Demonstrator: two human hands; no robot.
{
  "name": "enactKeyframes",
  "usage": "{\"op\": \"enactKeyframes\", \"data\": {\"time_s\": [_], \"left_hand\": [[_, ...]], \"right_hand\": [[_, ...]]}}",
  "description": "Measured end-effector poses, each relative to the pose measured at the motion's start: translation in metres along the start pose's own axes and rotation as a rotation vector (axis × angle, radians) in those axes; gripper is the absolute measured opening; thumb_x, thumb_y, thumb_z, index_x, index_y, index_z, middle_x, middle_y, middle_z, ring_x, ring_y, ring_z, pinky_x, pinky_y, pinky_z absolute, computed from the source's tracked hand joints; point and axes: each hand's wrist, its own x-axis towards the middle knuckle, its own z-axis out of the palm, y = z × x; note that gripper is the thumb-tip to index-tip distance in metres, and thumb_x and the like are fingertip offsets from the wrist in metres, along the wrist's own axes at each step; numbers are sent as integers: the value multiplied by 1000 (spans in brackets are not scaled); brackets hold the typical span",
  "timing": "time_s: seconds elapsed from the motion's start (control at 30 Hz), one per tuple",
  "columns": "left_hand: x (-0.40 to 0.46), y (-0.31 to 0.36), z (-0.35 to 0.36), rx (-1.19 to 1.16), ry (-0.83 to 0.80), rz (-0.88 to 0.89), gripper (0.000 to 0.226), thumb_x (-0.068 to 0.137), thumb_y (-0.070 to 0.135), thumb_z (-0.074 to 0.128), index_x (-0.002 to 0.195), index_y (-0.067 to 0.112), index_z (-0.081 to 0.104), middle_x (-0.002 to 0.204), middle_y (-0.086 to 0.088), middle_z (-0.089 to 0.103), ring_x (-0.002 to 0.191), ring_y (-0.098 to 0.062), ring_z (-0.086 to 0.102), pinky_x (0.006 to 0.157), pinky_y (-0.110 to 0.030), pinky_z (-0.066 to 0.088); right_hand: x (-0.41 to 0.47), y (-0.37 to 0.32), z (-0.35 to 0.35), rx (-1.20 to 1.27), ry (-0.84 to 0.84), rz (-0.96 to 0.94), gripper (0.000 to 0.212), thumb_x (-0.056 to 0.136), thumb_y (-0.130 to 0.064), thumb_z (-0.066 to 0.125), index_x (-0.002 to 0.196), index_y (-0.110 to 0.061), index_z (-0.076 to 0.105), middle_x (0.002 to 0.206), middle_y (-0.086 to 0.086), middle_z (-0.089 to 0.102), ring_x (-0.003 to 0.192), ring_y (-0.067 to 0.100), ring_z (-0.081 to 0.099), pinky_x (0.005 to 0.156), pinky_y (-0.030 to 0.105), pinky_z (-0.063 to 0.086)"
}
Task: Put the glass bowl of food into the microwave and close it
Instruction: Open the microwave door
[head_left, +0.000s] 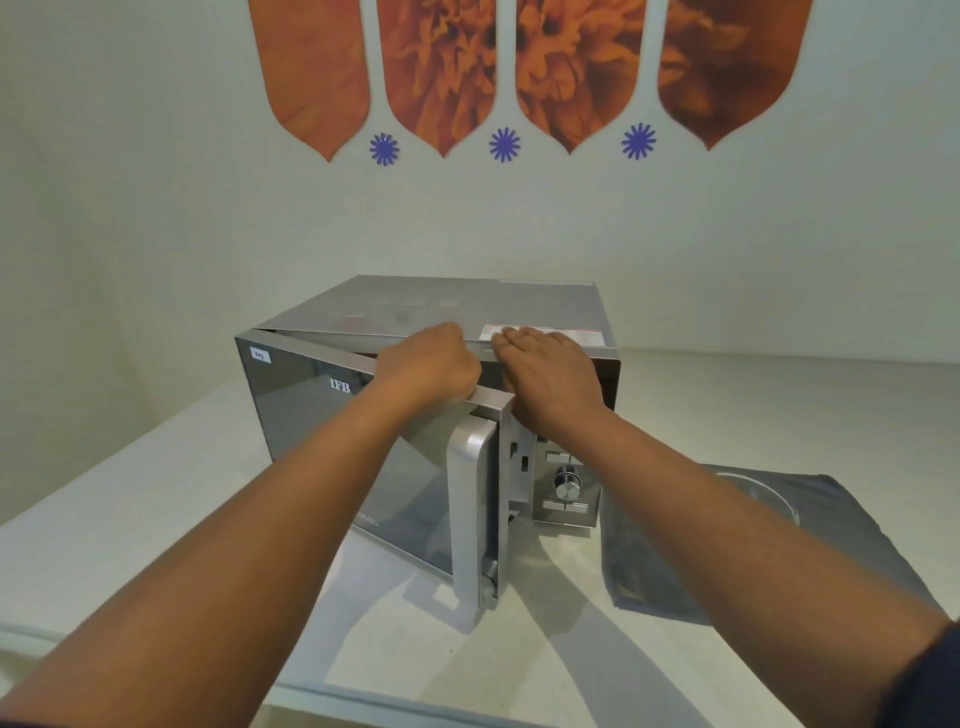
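A silver microwave (441, 306) stands on a white table. Its dark mirrored door (311, 410), hinged on the left, is partly open, its handle edge (470, 499) swung out toward me. My left hand (426, 369) is curled over the door's top edge near the free corner. My right hand (550, 379) lies palm-down over the microwave's top front edge, above the control panel (566, 486), and holds nothing. The door and my hands hide the inside. No glass bowl of food is clearly in view.
A grey cloth (675, 561) lies on the white table (156, 519) right of the microwave. A faint clear round rim (763, 493) sits on it, partly behind my right forearm. A wall with orange decorations stands behind.
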Motion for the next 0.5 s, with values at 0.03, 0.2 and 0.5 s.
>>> {"op": "enactKeyframes", "data": {"time_s": [0.03, 0.2, 0.5], "left_hand": [[1, 0, -3, 13, -32, -20, 9, 94, 26, 45, 92, 20, 52, 81, 1, 53, 89, -28, 59, 85, -43, 51], [2, -17, -21, 115, -126, -107, 16, 91, 24, 45, 101, 14, 53, 94, -7, 58, 96, -32, 60, 94, -46, 49], [5, -66, -31, 304, -194, -367, 73, 94, 20, 46, 158, 2, 16, 166, -28, -4, 151, -52, -9, 123, -57, 6]], "right_hand": [[4, -2, -2, 0, -17, -14, 68, 85, -15, 76, 148, -13, 50, 152, 9, 53, 139, 29, 49, 113, 46, 38], [21, -10, -7, -1, -61, -72, 59, 89, -7, 63, 146, -14, 51, 148, 6, 56, 132, 26, 54, 103, 41, 46], [31, -27, -1, 42, -39, 7, 41, 95, -15, 53, 135, -16, 61, 131, 3, 67, 115, 25, 63, 94, 39, 50]]}}
